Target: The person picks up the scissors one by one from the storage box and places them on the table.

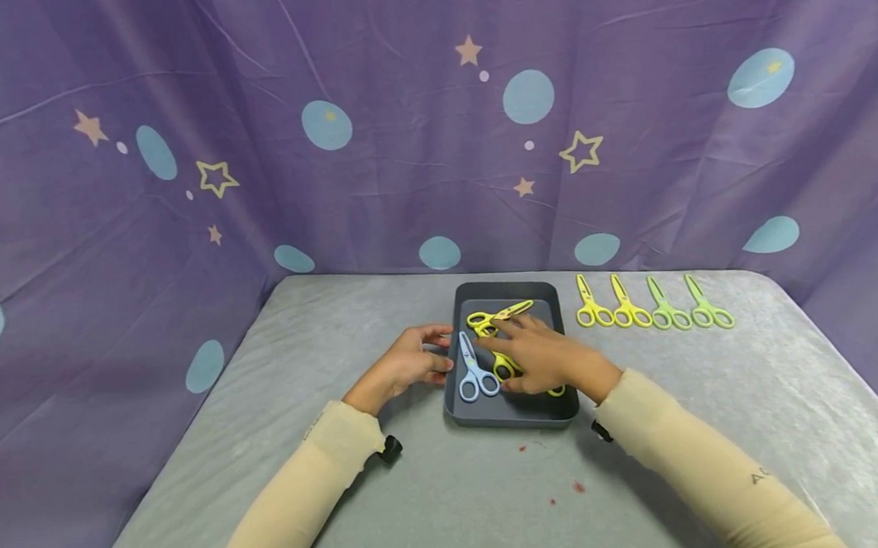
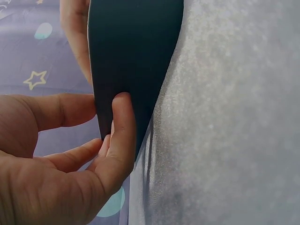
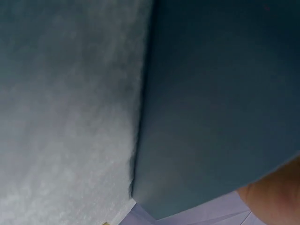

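Observation:
A dark grey tray [image 1: 513,411] stands on the table with blue scissors [image 1: 470,380] at its left side and several yellow scissors [image 1: 479,321] partly overlapping. My left hand [image 1: 406,360] touches the tray's left wall from outside; in the left wrist view its fingers [image 2: 123,122] press against that wall and the rim. Over the tray's middle, my right hand [image 1: 536,356] spreads its fingers just above or on the yellow scissors and hides part of them. In the right wrist view the tray wall [image 3: 211,117] covers most of the frame, with a bit of the hand at lower right.
To the tray's right, two yellow scissors [image 1: 589,303] and two green scissors [image 1: 701,303] lie in a row, blades pointing away. The grey table cloth [image 1: 421,507] has small red marks in front of the tray. A purple patterned curtain [image 1: 405,193] rises behind the table.

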`<state>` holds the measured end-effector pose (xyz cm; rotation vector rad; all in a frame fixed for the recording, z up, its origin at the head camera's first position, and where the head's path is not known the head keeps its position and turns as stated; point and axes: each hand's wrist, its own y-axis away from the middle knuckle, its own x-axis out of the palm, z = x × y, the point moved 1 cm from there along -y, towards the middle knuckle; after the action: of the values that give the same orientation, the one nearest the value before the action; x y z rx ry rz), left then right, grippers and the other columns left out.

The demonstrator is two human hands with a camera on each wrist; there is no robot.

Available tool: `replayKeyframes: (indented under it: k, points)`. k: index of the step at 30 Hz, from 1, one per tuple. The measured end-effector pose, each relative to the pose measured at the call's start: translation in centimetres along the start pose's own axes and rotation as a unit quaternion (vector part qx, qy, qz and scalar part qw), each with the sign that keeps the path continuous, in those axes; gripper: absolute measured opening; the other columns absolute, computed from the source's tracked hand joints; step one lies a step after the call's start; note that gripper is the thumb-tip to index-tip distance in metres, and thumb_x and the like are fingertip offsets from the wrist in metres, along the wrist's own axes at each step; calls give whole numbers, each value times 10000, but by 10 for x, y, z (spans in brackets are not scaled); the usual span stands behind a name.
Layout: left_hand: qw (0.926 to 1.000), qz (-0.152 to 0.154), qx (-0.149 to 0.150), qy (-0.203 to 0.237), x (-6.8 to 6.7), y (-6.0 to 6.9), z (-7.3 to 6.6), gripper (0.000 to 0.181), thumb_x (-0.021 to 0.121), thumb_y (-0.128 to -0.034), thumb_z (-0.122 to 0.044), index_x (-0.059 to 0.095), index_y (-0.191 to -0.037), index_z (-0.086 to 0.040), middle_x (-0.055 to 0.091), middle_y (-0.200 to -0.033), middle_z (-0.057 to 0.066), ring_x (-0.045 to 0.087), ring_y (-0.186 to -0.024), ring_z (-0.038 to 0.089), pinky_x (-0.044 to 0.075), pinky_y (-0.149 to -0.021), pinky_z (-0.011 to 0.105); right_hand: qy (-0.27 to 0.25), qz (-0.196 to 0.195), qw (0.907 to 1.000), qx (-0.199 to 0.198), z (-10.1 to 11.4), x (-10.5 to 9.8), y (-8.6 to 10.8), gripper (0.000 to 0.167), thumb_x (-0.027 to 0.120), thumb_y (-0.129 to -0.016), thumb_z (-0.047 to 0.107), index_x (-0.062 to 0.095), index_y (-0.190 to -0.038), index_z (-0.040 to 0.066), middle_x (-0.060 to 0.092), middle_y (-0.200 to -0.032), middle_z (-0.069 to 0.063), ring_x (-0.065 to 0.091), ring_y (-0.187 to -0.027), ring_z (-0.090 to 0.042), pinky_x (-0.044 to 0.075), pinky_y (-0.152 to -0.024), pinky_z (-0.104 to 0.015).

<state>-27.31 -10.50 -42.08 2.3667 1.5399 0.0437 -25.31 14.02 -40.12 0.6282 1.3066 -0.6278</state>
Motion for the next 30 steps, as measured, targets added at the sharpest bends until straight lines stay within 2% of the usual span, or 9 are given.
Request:
replayKeyframes:
  k: [11, 14, 20, 30]
  points:
    - [10000, -60, -28, 71, 1, 1, 0, 700, 676, -870, 166, 485, -1508, -47, 511, -1359, 192, 648, -822, 220, 635, -694, 373, -65, 300, 9995, 104, 3, 4, -6, 706, 747, -924, 406, 470, -1556, 257, 344, -1614, -195, 339, -1422, -481, 337, -1117, -708]
    - [10000, -36, 21, 61, 1, 1, 0, 707, 668, -873, 169, 469, -1518, -38, 506, -1364, 202, 648, -823, 218, 637, -702, 379, -47, 253, 9997, 36, 4, 4, -7, 664, 758, -913, 384, 524, -1518, 242, 404, -1574, -197, 380, -1389, -477, 381, -1082, -706]
    - [9999, -27, 80, 86, 2, 1, 0, 718, 659, -870, 181, 452, -1527, -22, 498, -1375, 222, 648, -840, 226, 638, -701, 362, 102, 125, 9998, -71, 5, 7, -9, 597, 763, -898, 380, 600, -1451, 222, 515, -1456, -167, 490, -1246, -415, 479, -1003, -619]
    - [9999, -21, 92, 90, 1, 1, 0, 719, 655, -868, 187, 452, -1525, -21, 488, -1376, 230, 644, -837, 220, 637, -702, 359, 32, 178, 9996, 232, 10, 8, -10, 505, 762, -888, 359, 657, -1368, 245, 535, -1376, -171, 518, -1122, -375, 518, -916, -564]
